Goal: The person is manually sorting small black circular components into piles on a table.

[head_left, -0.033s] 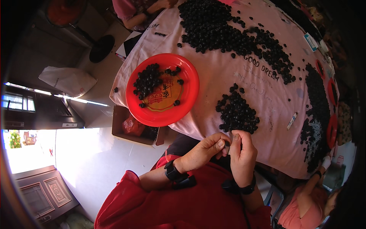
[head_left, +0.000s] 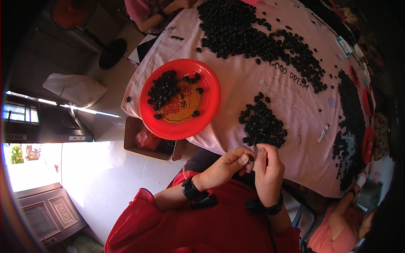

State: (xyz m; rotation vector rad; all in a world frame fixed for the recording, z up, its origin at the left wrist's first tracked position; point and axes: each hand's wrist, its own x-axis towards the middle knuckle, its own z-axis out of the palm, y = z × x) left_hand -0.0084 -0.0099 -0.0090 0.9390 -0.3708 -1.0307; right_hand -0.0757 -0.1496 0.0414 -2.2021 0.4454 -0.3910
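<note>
My left hand (head_left: 231, 163) and my right hand (head_left: 269, 169) meet at the table's near edge, thumbs and fingertips pinched together. Between the left thumb and fingers shows a bit of a small dark piece (head_left: 252, 159), mostly hidden by the fingers. What the right fingertips grip is hidden. Just beyond the hands lies a small heap of round black parts (head_left: 262, 124), knob-like in shape. To the left, a red round plate (head_left: 211, 103) at the table edge carries a cluster of similar black parts (head_left: 165, 86).
A pink printed cloth (head_left: 228, 84) covers the table. Larger heaps of black parts (head_left: 240, 33) spread across the far side and right. A cardboard box (head_left: 168, 154) stands below the plate. Other people, one with a pink sleeve (head_left: 335, 232), sit around the table.
</note>
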